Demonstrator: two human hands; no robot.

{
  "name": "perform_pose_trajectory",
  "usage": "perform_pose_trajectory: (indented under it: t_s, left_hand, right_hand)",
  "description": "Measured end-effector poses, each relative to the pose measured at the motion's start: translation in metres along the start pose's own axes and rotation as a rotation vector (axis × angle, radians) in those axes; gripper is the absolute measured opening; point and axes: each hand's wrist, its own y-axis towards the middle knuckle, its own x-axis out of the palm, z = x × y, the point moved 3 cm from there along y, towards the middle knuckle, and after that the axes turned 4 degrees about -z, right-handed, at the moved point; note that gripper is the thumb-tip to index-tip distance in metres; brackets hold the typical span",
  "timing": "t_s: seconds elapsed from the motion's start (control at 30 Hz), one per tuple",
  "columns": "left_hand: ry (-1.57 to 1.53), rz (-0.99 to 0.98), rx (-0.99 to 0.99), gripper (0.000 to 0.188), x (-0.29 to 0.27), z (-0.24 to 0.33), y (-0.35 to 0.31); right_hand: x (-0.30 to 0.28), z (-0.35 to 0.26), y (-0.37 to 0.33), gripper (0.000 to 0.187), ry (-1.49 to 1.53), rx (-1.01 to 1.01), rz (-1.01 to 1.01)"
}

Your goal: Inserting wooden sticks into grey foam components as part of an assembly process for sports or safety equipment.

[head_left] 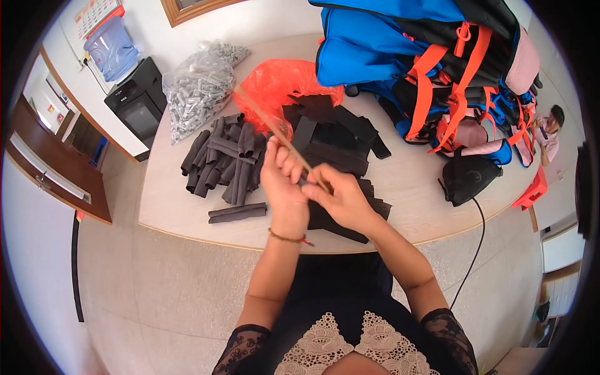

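Note:
A thin wooden stick (pixel 256 110) slants up and to the left from my hands, over the table. My left hand (pixel 282 172) is closed round its lower part, palm turned up. At the stick's lower end, my right hand (pixel 340 199) pinches it with thumb and fingers, close by the left wrist. A little dark material shows between the hands, too small to make out. Left of them lies a pile of dark grey fabric tubes (pixel 219 157), with another pair of tubes (pixel 237 213) nearer the front edge. Flat black fabric pieces (pixel 337 150) are stacked behind and under my right hand.
A clear bag of small grey pieces (pixel 197 90) and a red plastic bag (pixel 275 81) lie at the back of the table (pixel 412 206). Blue and black backpacks (pixel 369 56) with orange straps fill the right. A black pouch-like object (pixel 469 178) trails a cable. Another person (pixel 550 137) is far right.

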Motion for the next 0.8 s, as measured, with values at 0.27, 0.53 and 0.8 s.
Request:
perform_pose_trajectory:
  t_s: [0.27,0.53,0.8]
  left_hand:
    - [0.612,-0.324,0.405,0.024,0.017,0.073,-0.006]
    - [1.139,-0.550,-0.048,0.014,0.018,-0.006,-0.045]
    - [0.643,-0.126,0.029,0.009,-0.003,-0.031,-0.057]
  right_hand:
    - [-0.067,-0.021,-0.055,0.017,0.477,0.393,-0.154]
    - [-0.078,-0.014,-0.018,0.024,0.517,0.110,0.129]
    - [-0.052,0.008,-0.024,0.016,0.447,0.075,0.216]
